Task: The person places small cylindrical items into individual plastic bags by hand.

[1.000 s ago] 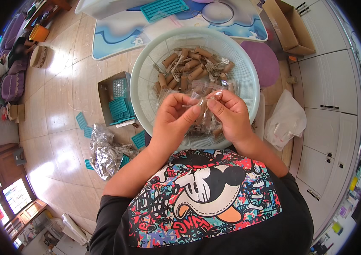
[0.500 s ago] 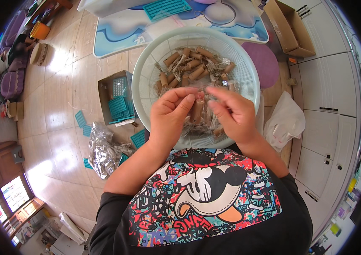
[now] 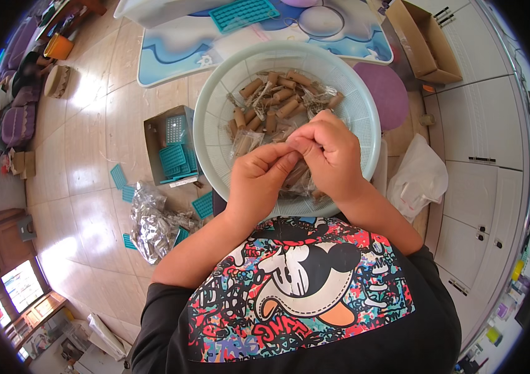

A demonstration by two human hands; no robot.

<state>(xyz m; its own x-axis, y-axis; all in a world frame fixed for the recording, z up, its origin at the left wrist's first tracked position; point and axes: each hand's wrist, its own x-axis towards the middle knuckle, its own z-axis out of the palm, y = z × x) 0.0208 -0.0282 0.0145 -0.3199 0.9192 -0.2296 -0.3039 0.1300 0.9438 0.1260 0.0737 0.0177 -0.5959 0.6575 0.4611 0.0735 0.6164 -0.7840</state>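
Observation:
My left hand (image 3: 257, 179) and my right hand (image 3: 332, 156) meet over the near half of a large pale green basin (image 3: 205, 124). Both are closed, thumbs and forefingers pinched tip to tip. Whatever lies in the pinch is hidden by the fingers. Just below and between the hands, crinkled clear plastic wrap (image 3: 305, 187) shows with brown shapes inside it. In the far half of the basin several short brown cylinders (image 3: 286, 107) lie in a loose pile, with dry, straw-like bundles (image 3: 258, 107) among them.
Beyond the basin stands a blue patterned table (image 3: 171, 53) with a teal grid tray (image 3: 243, 14). A box (image 3: 152, 140) of teal trays and silvery plastic bags (image 3: 152, 224) lie left on the tiled floor. On the right are a white bag (image 3: 420, 177), a purple stool (image 3: 386, 96) and white cabinets.
My hands have come together, the right one moving left until the fingertips touch. A brown cylinder in clear plastic between them is now mostly covered by the fingers.

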